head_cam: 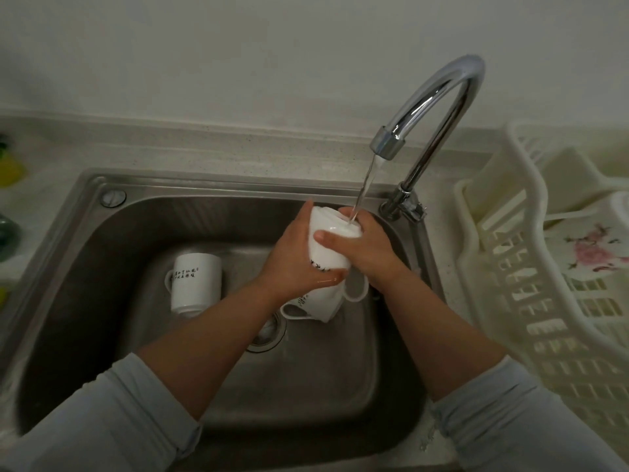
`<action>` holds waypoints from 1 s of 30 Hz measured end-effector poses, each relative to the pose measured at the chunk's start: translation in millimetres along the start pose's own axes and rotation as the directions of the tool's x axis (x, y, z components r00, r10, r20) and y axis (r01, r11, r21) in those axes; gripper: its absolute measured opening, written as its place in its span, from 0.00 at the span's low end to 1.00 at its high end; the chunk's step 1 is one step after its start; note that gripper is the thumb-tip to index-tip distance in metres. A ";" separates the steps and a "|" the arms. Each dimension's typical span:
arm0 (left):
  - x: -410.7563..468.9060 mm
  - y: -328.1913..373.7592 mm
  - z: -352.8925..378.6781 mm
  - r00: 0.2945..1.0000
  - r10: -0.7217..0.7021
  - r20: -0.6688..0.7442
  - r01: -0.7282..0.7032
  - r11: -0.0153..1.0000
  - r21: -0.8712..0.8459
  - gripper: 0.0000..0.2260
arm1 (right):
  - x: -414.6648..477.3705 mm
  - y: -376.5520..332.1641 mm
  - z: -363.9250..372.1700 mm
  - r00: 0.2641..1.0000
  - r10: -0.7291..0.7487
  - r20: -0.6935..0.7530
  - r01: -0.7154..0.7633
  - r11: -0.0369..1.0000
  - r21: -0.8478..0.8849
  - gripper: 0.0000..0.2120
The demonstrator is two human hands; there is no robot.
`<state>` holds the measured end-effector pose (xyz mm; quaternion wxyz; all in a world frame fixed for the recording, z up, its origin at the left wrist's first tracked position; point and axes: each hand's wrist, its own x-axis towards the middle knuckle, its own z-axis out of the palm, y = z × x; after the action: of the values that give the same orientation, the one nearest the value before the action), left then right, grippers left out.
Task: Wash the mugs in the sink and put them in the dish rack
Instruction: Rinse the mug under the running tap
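As both hands (pixel 296 258) (pixel 369 248) grip it, the mug (pixel 328 255) tilts mouth-up.

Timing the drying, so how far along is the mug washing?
Done: nothing, no mug shows in the dish rack, only a floral plate. In hand: left hand and right hand hold a white mug under the faucet stream. Left: the standing mug and the lying mug in the sink.
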<state>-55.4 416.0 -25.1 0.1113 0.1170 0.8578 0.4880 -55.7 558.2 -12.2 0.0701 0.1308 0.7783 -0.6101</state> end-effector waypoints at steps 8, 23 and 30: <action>2.4 3.1 -3.6 0.985 0.170 0.032 -0.169 0.904 0.394 0.54 | 15.8 -16.4 1.1 0.975 0.204 0.091 -0.194 0.975 -0.113 0.41; 21.5 27.3 20.1 0.998 0.058 -0.002 -0.056 0.963 -0.264 0.24 | -8.8 -0.5 -30.2 0.917 0.268 -0.295 -0.236 0.961 0.142 0.22; 28.8 41.2 5.8 0.874 -0.307 0.377 0.483 0.637 -0.601 0.20 | -30.3 2.2 -30.9 0.948 0.128 -0.290 -0.100 0.989 0.109 0.19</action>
<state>-77.1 450.1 5.4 0.3532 -0.0658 0.6036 0.7117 -24.6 585.0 1.5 -0.0182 0.2686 0.7421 -0.6139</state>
